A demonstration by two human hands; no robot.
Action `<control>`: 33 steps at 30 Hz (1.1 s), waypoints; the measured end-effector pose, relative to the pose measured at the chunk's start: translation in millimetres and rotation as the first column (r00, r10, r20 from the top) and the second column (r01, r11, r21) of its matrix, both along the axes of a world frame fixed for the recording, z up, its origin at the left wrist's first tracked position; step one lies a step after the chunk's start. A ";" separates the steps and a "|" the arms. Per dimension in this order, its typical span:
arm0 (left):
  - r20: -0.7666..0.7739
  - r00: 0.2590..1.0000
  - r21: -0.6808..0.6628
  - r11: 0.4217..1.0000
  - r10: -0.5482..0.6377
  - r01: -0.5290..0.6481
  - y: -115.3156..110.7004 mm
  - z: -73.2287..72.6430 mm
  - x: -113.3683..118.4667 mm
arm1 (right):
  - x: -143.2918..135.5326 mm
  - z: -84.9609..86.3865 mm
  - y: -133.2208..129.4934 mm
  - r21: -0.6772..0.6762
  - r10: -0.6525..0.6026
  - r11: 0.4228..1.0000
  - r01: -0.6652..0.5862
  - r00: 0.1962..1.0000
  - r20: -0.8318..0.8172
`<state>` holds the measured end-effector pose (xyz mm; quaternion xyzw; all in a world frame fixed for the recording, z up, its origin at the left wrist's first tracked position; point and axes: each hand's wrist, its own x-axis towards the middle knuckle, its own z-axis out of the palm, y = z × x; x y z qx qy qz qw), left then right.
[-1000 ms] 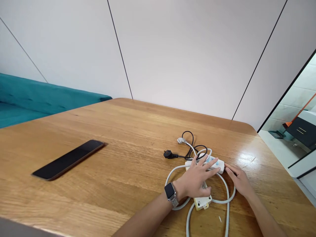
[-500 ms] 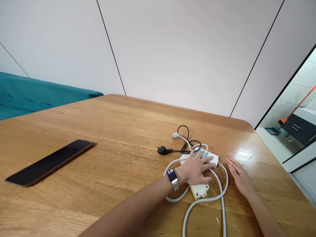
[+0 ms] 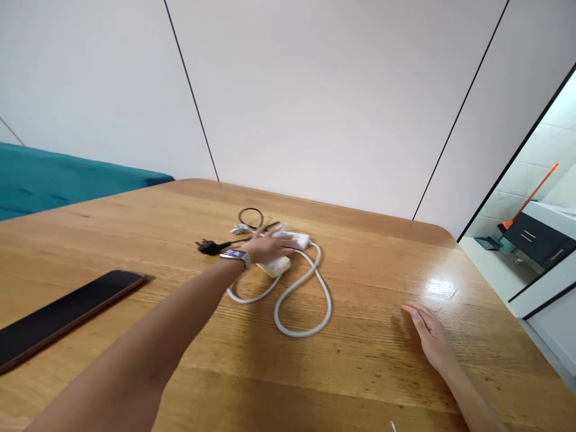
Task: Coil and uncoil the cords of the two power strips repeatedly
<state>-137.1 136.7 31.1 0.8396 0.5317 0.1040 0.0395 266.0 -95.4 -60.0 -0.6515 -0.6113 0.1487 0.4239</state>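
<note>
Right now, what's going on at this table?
A person's left hand is spread over two power strips and their cords on the wooden table. The right hand is apart from them, towards the right, holding nothing visible. A black plug lies left of the strips; farther left lies a dark flat device.

Likely a home, teal sofa [image 3: 67, 180], wooden table [image 3: 364, 366], dark cabinet [image 3: 542, 241]

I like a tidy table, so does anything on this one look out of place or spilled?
One small thing: a white sliver lies alone on the wooden table at the picture's bottom edge; I can't tell what it is. The white cord also sprawls in a loose loop near the left hand. No spill shows.
</note>
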 end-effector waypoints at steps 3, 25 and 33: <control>0.140 0.975 0.214 0.956 0.174 -0.201 10.5 19.6 -27.0 | -2.4 1.7 3.0 0.008 0.006 1.000 -0.005 0.999 -0.044; 0.488 0.855 -0.286 0.894 -0.175 0.346 -182.9 -50.9 159.5 | -108.5 10.5 -0.4 -0.034 0.183 0.970 -0.240 0.816 -0.548; 0.742 0.655 -0.511 0.751 0.139 0.419 -163.6 -50.0 129.9 | -89.7 11.9 -0.4 -0.096 0.173 0.943 -0.319 0.715 -0.677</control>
